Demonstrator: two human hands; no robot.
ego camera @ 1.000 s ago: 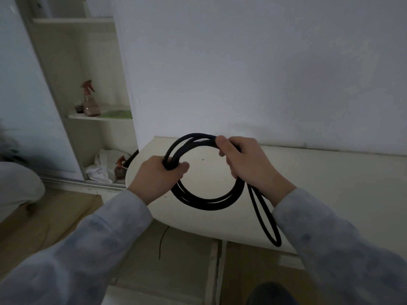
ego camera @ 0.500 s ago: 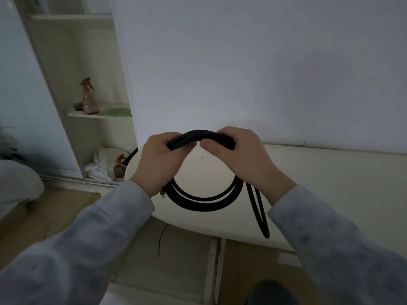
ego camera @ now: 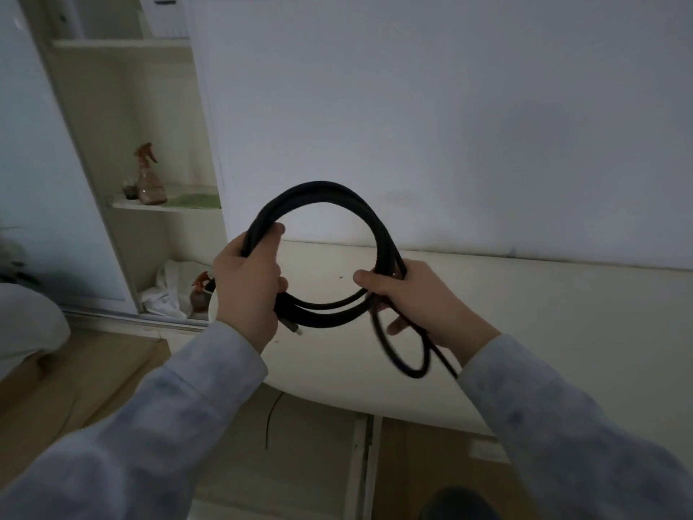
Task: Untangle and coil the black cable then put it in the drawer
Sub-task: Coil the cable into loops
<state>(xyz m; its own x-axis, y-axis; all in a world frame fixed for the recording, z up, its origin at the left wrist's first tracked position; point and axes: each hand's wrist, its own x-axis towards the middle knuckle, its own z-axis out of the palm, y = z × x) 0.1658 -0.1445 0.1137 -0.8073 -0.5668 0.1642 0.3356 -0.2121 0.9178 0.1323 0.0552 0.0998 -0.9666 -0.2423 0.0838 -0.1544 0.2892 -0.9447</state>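
The black cable [ego camera: 322,191] forms a round coil of several loops, held upright in the air above the cream tabletop [ego camera: 562,313]. My left hand [ego camera: 249,290] grips the coil's left side, and a connector end pokes out below its fingers. My right hand [ego camera: 416,298] grips the coil's lower right side. A loose loop of the cable hangs down from my right hand to just above the tabletop. No drawer is clearly visible; pale cabinet fronts [ego camera: 318,456] show below the table edge.
A white wall stands right behind the table. At left, an open shelf unit [ego camera: 165,206] holds a brownish spray bottle [ego camera: 150,178]; a second bottle and white cloth [ego camera: 168,290] lie lower down. Wooden floor lies at the lower left.
The coil has been raised and turned upright. My hands moved apart from the top of the coil: left to its left side, right to its lower right. The hanging loop is shorter.
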